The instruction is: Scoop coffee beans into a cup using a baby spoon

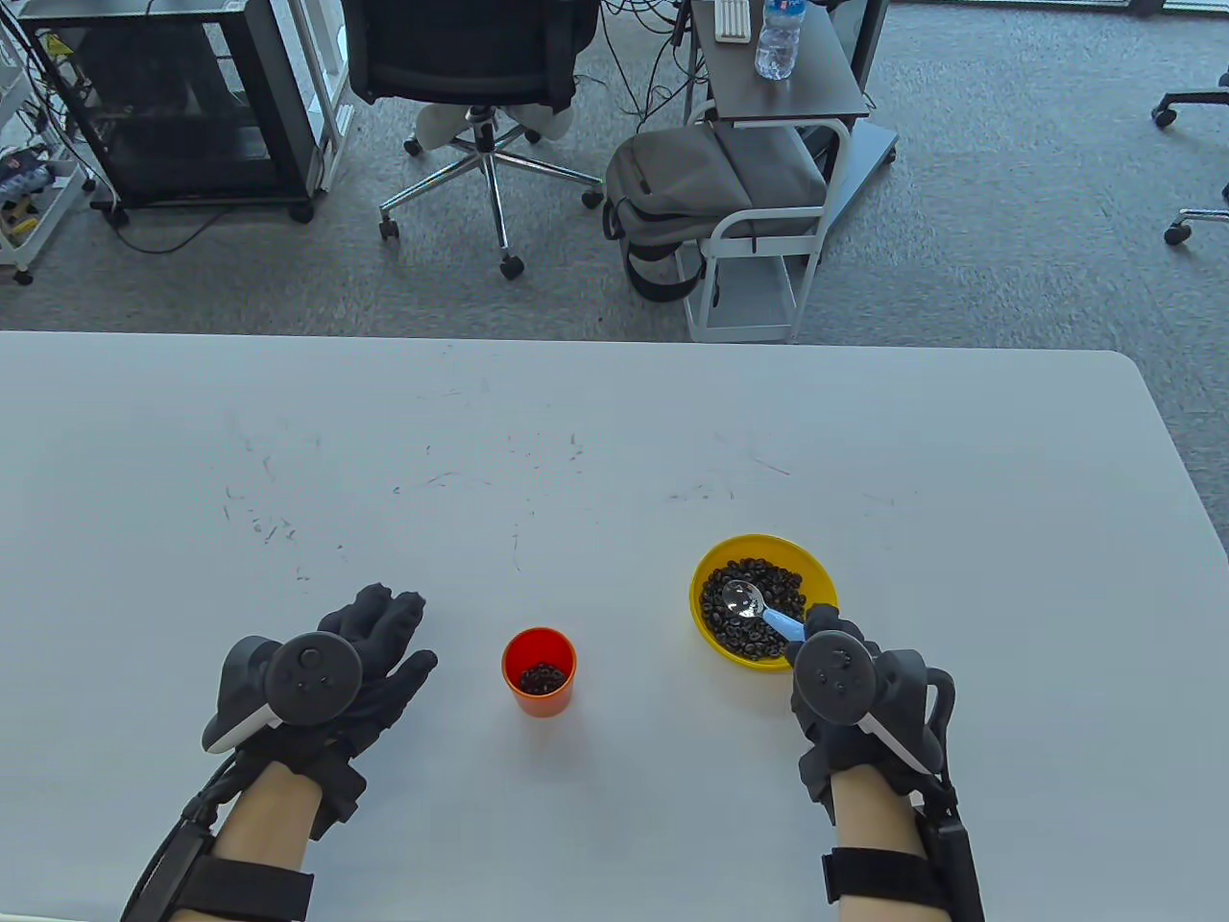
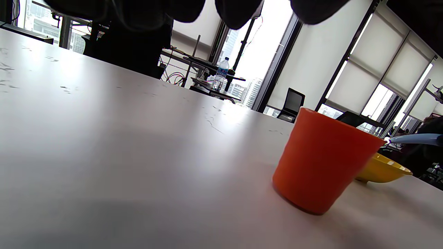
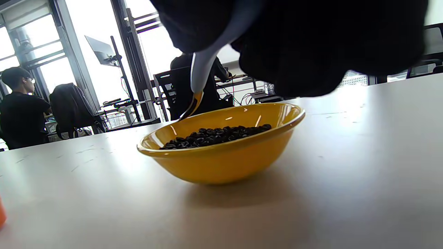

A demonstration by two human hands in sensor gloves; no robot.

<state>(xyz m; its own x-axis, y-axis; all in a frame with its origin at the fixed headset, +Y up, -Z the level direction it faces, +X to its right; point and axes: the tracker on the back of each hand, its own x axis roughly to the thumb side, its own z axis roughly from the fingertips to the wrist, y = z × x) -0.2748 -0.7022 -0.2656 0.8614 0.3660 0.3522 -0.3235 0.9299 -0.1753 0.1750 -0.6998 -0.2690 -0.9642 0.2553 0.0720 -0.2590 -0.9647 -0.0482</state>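
Right hand (image 1: 845,687) holds the spoon (image 1: 760,611), its bowl pointing up-left over the beans (image 1: 744,600).

White table (image 1: 576,461) w/ scuff marks across its far half. Behind it, grey carpet. At 12 o'clock a black office chair (image 1: 470,58) on a chrome star base. At 1 o'clock a white cart (image 1: 768,240) w/ a grey backpack (image 1: 710,182) on it and a dark top shelf holding a water bottle (image 1: 776,38). At 11 o'clock a black cabinet (image 1: 182,106) on casters. Right wrist view: a person (image 3: 19,107) in black sits at 9 o'clock.
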